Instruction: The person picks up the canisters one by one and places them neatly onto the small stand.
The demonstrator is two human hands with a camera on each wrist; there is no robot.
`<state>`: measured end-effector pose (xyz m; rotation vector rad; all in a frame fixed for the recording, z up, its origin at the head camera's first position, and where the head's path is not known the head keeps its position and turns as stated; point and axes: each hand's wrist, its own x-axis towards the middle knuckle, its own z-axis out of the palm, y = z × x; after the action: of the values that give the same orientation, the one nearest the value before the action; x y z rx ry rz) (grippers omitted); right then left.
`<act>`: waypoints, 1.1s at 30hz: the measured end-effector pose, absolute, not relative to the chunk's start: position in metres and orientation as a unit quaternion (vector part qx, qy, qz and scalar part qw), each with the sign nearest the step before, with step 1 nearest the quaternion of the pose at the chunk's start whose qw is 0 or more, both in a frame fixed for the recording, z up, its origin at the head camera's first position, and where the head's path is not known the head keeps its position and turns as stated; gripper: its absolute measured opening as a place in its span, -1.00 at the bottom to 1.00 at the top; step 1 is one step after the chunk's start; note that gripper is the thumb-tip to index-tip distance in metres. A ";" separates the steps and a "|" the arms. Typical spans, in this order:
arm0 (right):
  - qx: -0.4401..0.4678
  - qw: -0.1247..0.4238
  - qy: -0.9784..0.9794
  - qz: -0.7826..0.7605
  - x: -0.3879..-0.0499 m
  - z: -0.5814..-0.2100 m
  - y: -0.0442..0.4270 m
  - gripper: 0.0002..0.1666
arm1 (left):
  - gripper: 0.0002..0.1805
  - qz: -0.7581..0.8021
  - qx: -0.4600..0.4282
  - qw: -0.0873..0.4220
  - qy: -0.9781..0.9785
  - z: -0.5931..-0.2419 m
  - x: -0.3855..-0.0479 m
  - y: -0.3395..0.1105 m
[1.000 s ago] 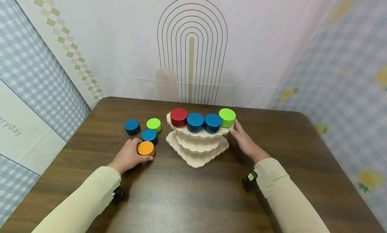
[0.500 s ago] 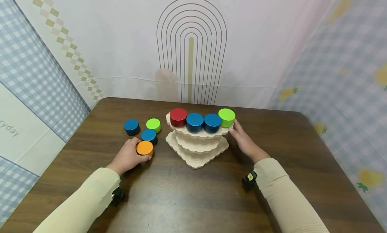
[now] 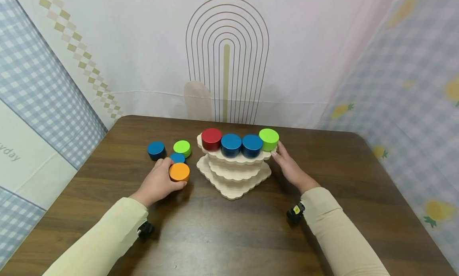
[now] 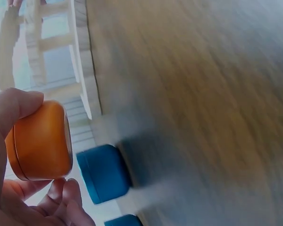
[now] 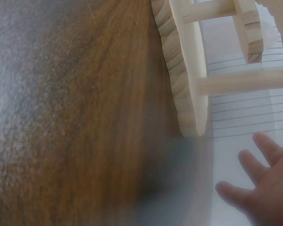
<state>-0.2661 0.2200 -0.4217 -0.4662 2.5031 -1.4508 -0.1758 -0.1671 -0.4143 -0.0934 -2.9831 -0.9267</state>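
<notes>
The left hand (image 3: pixel 159 183) pinches an orange cylinder (image 3: pixel 179 172) between thumb and fingers; in the left wrist view the orange cylinder (image 4: pixel 43 141) is held off the table. A tiered wooden stand (image 3: pixel 234 194) carries a red cylinder (image 3: pixel 211 139), two blue cylinders (image 3: pixel 231 145) and a green cylinder (image 3: pixel 269 139) on its top tier. At the stand's right edge, the right hand (image 3: pixel 292 170) touches the top tier beside the green cylinder. In the right wrist view, several fingers of the right hand (image 5: pixel 264 183) are extended; its thumb is out of view.
Left of the stand, two more blue cylinders (image 3: pixel 156 150) and a smaller-looking green cylinder (image 3: pixel 182 148) stand on the brown table (image 3: pixel 215 236). One blue cylinder is partly hidden behind the orange one. A patterned cloth (image 3: pixel 150 49) hangs behind the table.
The left hand has lifted the orange cylinder and moved it slightly right and away from the body, covering more of the blue cylinder behind. The right hand and stand have stayed in place.
</notes>
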 end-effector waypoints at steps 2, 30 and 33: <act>-0.159 0.104 0.850 -0.491 -0.267 -0.422 0.220 -0.18 | -0.38 -0.301 -0.033 0.018 -0.953 -0.414 -0.176 -0.163; -0.168 0.097 0.847 -0.495 -0.271 -0.428 0.221 -0.18 | -0.40 -0.340 -0.035 0.012 -0.940 -0.403 -0.193 -0.106; -0.166 0.098 0.848 -0.494 -0.271 -0.428 0.221 -0.18 | -0.40 -0.340 -0.028 0.006 -0.940 -0.403 -0.195 -0.103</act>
<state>-0.2708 0.2205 -0.4276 -0.4927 2.5088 -1.4612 -0.1948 -0.1033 -0.4027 -0.0888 -2.9416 -1.0651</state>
